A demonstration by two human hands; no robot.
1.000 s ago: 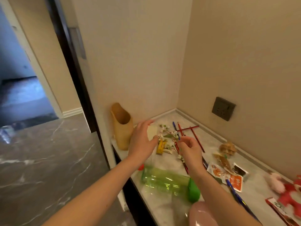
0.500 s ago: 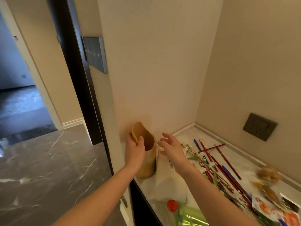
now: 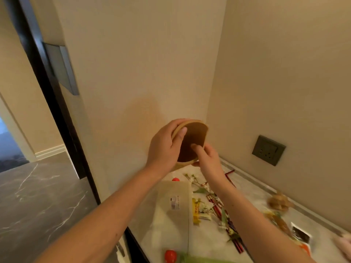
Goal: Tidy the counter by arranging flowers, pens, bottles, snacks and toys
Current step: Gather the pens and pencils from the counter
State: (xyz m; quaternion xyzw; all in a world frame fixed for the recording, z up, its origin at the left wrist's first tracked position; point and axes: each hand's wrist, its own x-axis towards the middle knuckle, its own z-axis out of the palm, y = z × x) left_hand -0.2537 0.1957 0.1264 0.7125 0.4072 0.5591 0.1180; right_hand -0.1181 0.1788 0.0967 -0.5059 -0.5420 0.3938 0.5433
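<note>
Both hands hold a tan vase (image 3: 191,141) lifted above the counter, its dark mouth tipped toward me. My left hand (image 3: 164,147) grips its left rim with the thumb over the edge. My right hand (image 3: 208,158) holds the lower right rim, thumb inside the mouth. Below lie a white-flowered stem (image 3: 199,188), red and blue pens (image 3: 224,209), a yellow snack bar (image 3: 196,210) and a pale bottle (image 3: 173,209) lying on its side.
The marble counter (image 3: 252,190) runs along the right wall, which carries a dark socket (image 3: 268,149). Snack packets (image 3: 281,204) lie at the far right. A red-capped green bottle (image 3: 171,256) sits at the bottom edge. The doorway and dark floor open to the left.
The vase has come up off the counter and tipped its mouth toward me. My right hand, open beside it half a second ago, now holds its rim.
</note>
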